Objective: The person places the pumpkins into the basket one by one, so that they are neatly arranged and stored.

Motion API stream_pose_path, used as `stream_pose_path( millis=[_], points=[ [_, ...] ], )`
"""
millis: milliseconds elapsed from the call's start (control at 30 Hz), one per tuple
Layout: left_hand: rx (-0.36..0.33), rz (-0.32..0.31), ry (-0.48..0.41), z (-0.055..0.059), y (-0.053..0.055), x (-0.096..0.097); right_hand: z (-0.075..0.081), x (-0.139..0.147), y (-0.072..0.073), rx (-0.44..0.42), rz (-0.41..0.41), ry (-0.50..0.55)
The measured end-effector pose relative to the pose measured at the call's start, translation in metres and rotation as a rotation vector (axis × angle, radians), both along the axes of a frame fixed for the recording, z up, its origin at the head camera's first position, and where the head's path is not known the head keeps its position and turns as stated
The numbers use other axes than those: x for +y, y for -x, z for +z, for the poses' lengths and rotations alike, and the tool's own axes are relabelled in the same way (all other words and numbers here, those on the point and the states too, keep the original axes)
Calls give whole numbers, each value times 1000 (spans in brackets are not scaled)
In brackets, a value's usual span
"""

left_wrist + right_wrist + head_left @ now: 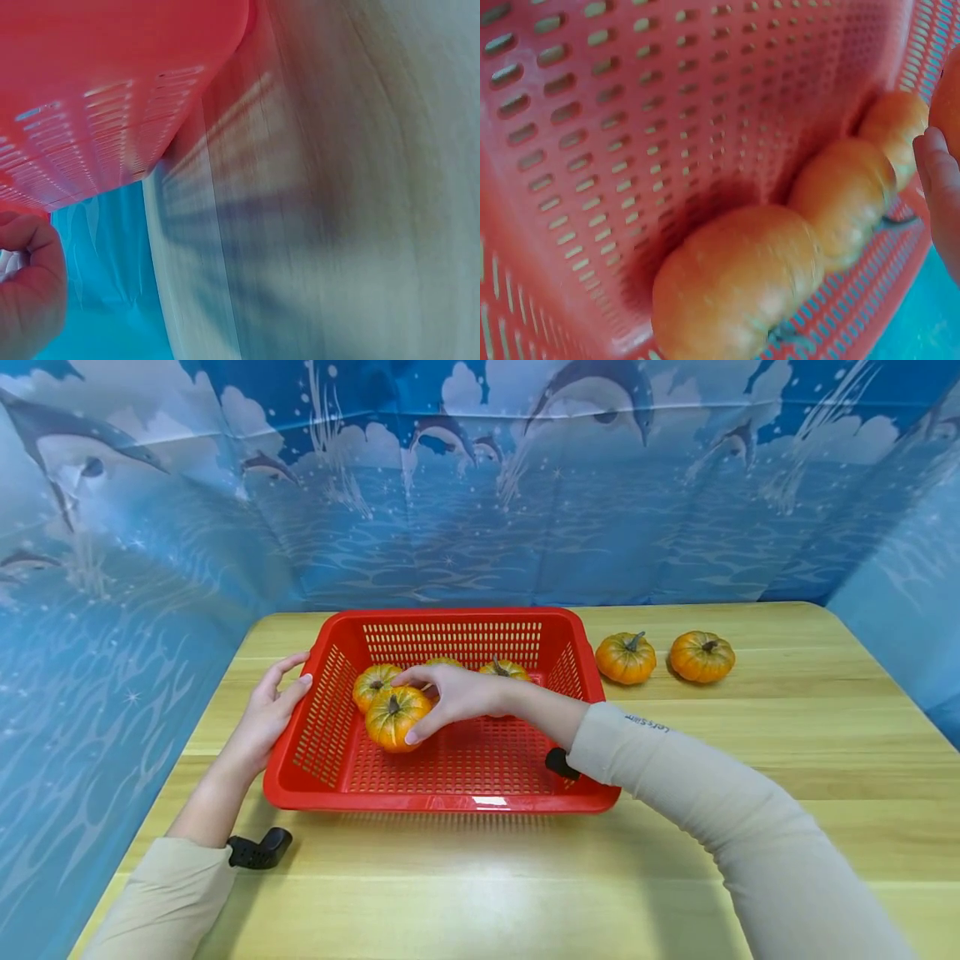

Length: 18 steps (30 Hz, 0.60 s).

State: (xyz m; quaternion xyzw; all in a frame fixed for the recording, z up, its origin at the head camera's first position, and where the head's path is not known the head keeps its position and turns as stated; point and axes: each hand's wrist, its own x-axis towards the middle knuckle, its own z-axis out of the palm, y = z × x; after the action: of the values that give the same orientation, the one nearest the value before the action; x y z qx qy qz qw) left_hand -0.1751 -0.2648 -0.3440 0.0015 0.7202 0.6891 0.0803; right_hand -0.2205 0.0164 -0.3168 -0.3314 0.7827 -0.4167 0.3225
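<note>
My right hand [465,697] holds a small orange pumpkin [396,720] inside the red plastic basket [442,802], thumb on the near side and fingers over the far side. Behind it in the basket sit three more pumpkins: one at the left [372,683], one mostly hidden by my hand [442,662], and one farther right [506,668]. The right wrist view shows three of them lined up, with the held pumpkin [949,109] at the right edge. At the basket's left side, my left hand [266,714] grips the rim, thumb on top.
Two more pumpkins lie on the wooden table [787,735] right of the basket: a nearer one [626,658] and one beside it [702,657]. A blue dolphin-print curtain [480,527] hangs behind the table and along both sides.
</note>
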Motion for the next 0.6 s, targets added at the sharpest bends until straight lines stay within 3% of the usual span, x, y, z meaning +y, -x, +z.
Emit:
stream_pose_path(
  millis=[367, 600],
  points=[
    [-5, 0, 1, 0, 0, -1, -12, -16, -1, 115, 127, -116],
    [5, -1, 15, -1, 0, -1, -17, -24, 1, 150, 158, -134]
  ],
)
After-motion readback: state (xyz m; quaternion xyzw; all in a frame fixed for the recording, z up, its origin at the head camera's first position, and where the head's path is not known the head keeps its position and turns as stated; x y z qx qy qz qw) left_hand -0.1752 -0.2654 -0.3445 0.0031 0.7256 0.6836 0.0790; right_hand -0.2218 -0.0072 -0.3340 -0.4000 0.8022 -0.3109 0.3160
